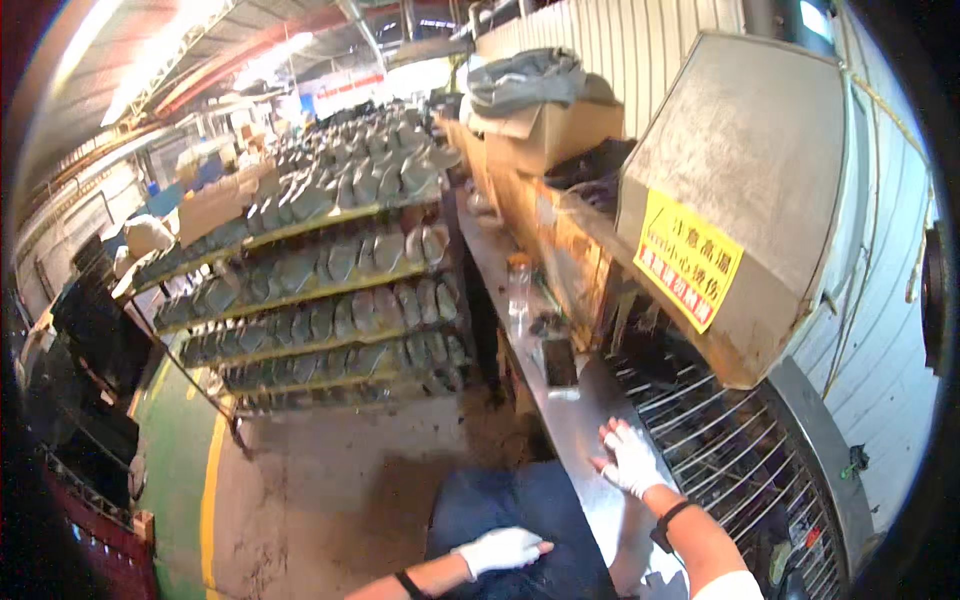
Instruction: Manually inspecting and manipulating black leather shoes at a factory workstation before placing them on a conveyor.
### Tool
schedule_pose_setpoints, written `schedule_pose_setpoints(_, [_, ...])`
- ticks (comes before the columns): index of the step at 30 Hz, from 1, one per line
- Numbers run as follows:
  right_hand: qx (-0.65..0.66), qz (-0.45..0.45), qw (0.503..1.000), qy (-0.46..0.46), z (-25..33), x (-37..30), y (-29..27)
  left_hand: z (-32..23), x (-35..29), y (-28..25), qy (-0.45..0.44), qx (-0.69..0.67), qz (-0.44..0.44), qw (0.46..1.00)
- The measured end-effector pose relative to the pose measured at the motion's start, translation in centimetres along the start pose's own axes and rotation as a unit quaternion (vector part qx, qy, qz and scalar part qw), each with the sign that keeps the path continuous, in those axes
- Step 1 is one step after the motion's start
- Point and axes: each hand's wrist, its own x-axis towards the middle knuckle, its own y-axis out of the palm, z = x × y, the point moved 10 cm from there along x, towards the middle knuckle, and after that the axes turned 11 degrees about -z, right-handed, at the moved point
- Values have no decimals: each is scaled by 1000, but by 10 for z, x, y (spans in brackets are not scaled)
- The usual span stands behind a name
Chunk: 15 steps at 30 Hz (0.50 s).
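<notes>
My right hand (630, 460), in a white glove that leaves the fingertips bare, lies on the metal worktop (590, 415) with its fingers spread. It holds nothing and rests beside the metal bar rack (735, 455). Over the dark blue cloth of my lap (510, 500) is my left hand (500, 550), gloved the same way. Its fingers point right and look laid out flat, with nothing visible in them. A dark band circles each wrist. Farther along the worktop are a dark flat rectangular object (558, 362) and a clear bottle (518, 285) with an orange top.
A grey metal hood (735, 150) with a yellow warning label overhangs the bar rack at right. Ahead on the left stands a multi-tier rack (330, 275) full of dark, shoe-shaped pieces. A cardboard box (555, 135) with grey cloth sits beyond the worktop. Yellow floor line (213, 480) at left.
</notes>
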Motion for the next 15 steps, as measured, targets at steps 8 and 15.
schedule_pose_setpoints(8, [3,-37,999,18,-4,21,2,-3,6,-12,-47,-3,4,999])
schedule_pose_setpoints(15, [-4,-40,999,12,6,20,-6,-8,8,-9,-31,52,25,998])
